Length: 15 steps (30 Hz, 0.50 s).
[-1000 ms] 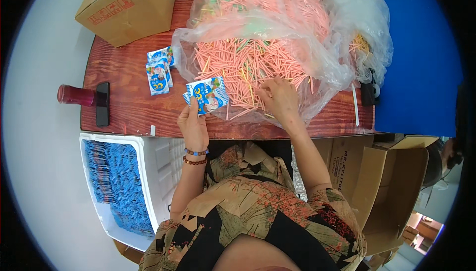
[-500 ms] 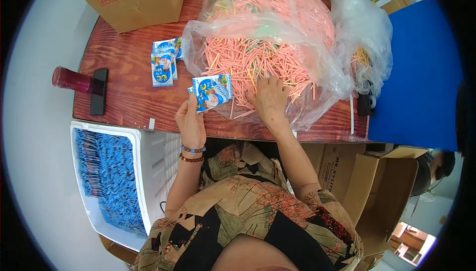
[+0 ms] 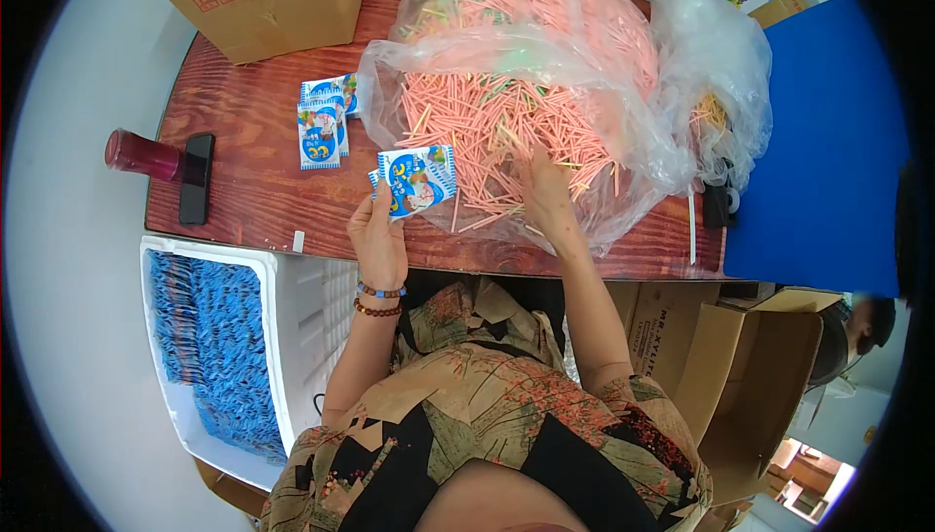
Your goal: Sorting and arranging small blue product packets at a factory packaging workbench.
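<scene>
My left hand [image 3: 378, 240] is closed on a few small blue-and-white packets [image 3: 421, 182], holding them by their left edge above the table, beside the open bag. My right hand [image 3: 548, 203] reaches into a loose heap of short thin pink sticks [image 3: 438, 104], a few of them yellowish or green. Its fingers are sunk among the sticks and partly smeared, so their grip is hidden. The heap spills from the mouth of a large clear plastic bag [image 3: 385, 65]. Left of my left hand, more packets [image 3: 321, 128] lie overlapping on the table.
On the reddish wooden table [image 3: 253, 191] stand a cardboard box [image 3: 282, 6], a dark red cylinder [image 3: 141, 154] and a black phone [image 3: 196, 180]. A white foam box [image 3: 278, 357] of blue packets is below left. A smaller clear bag [image 3: 730, 55], blue sheet [image 3: 818, 143] and open carton [image 3: 760, 386] are right.
My right hand has shifted slightly right and turned, its fingers going deeper into the pink sticks. My left hand keeps the packets in nearly the same place, tilted slightly differently.
</scene>
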{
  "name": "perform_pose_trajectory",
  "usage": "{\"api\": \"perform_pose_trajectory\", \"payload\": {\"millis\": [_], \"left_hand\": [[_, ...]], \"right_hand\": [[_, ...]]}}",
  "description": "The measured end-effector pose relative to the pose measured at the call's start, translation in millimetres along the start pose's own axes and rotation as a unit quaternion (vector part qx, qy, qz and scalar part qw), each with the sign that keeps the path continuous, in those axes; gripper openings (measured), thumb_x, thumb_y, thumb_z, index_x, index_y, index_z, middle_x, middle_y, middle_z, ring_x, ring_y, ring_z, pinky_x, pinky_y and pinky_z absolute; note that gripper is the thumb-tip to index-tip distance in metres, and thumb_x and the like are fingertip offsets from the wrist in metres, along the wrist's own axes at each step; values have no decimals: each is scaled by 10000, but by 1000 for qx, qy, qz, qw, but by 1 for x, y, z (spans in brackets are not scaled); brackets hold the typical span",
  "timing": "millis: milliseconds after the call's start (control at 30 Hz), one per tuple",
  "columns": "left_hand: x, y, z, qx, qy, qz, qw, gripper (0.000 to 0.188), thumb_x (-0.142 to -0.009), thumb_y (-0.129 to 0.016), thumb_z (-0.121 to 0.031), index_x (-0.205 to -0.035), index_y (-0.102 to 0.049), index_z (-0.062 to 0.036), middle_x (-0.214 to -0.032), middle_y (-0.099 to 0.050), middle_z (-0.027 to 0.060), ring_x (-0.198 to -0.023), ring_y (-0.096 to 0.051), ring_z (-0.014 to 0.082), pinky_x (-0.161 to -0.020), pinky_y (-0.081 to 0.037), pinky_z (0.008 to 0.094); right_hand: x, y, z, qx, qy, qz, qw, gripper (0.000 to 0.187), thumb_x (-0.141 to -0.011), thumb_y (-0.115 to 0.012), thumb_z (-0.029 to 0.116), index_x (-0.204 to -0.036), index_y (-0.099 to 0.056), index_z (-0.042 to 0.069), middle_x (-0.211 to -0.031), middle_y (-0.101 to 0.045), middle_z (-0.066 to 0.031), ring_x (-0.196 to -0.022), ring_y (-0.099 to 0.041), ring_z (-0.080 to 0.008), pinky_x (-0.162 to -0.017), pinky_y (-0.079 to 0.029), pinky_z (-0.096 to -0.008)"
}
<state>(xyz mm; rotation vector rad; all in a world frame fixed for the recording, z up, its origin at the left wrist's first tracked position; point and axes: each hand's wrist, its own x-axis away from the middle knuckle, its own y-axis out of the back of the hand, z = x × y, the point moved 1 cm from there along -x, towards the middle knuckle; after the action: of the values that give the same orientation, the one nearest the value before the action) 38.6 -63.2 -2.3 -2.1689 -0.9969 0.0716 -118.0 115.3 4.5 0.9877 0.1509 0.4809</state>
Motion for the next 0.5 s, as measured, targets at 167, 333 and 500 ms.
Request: {"api": "perform_pose_trajectory", "payload": {"millis": [167,333,500], "left_hand": [[2,-7,2,11,14,-3,1000,191,-980,-577,-184,-941,-673,-24,-963,-692,36,-863,-643,92,-788,-517,282],[5,-13,5,15,32,13,999,173,-979,-577,-178,-933,-668,-38,-970,-692,36,-868,-650,101,-788,-530,297],[6,-13,7,4,40,3,999,166,-975,-582,-177,-939,-667,-39,-980,-690,36,-871,-655,107,-780,-537,304]], "right_hand": [[5,16,1,-385,1,2,923,157,-994,-492,160,-976,-535,11,-895,-628,-86,-870,-595,-165,-778,-456,-324],[3,-5,-7,-551,28,-2,834,134,-1003,-461,126,-1021,-539,18,-958,-631,-82,-983,-601,-177,-917,-448,-316],[9,-20,-7,-466,72,-42,881,113,-1003,-457,105,-1026,-517,12,-997,-618,-107,-1042,-589,-208,-954,-436,-340]]}}
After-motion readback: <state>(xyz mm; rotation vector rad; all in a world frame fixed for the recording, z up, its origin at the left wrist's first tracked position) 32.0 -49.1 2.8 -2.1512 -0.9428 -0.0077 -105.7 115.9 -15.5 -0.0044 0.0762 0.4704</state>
